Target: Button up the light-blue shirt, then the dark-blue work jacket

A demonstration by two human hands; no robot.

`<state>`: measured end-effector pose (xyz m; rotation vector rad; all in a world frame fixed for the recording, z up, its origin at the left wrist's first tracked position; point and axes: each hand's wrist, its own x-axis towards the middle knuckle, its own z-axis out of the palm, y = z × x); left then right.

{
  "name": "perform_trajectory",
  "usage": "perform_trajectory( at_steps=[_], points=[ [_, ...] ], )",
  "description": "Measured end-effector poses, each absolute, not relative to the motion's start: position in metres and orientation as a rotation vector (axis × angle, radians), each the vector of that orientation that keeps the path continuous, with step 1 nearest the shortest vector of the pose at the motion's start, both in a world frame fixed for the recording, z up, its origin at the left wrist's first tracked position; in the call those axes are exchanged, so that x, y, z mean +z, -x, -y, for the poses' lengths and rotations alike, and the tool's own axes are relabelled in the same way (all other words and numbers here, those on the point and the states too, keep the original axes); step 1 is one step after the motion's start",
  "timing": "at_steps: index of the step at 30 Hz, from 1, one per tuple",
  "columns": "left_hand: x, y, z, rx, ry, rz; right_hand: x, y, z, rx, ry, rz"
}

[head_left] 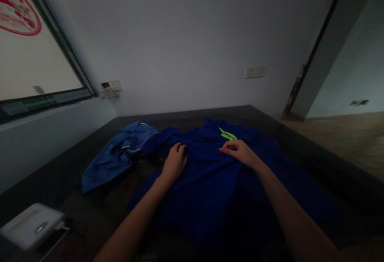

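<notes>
A dark blue work garment (198, 178) with a bright yellow-green strip lies spread and wrinkled before me. My left hand (175, 161) is on its left part, fingers curled down against the cloth, the fingertips partly hidden. On the right, just below the yellow-green strip (228, 135), my right hand (241, 153) pinches the fabric between thumb and fingers. Both forearms reach over the garment from the front. To the left a lighter blue garment (115, 156) lies crumpled, also with a small yellow-green strip; neither hand touches it.
The dark table (180, 115) meets a pale wall carrying sockets (255, 72). At the near left stands a white box-like device (33, 224) with a cable. A window (27, 54) with a red print is at the left; tiled floor (339, 134) shows beyond the right edge.
</notes>
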<state>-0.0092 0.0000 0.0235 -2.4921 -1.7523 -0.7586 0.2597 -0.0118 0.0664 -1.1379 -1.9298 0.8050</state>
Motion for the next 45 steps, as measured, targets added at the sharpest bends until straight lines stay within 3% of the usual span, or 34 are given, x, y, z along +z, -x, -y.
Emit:
perform_trajectory(
  at_steps=[10,17,22,31,42,45],
  points=[
    [0.011,0.004,-0.005,-0.607,2.534,1.834,0.067,-0.265,0.011,0.650,1.191,1.933],
    [0.044,0.001,0.012,-1.311,2.627,1.634,0.054,-0.281,0.001,0.124,1.460,1.850],
    [0.067,-0.009,0.041,-1.573,2.769,1.513,0.053,-0.265,0.007,0.009,1.342,1.977],
    [0.060,-0.019,0.045,-1.582,3.032,1.458,0.056,-0.204,0.036,0.687,0.889,1.981],
    [0.052,-0.017,0.035,-1.666,2.939,1.524,0.048,-0.208,0.024,1.023,0.970,1.710],
    [0.052,-0.018,0.037,-1.539,2.981,1.440,0.046,-0.208,0.023,1.047,0.958,1.680]
  ],
)
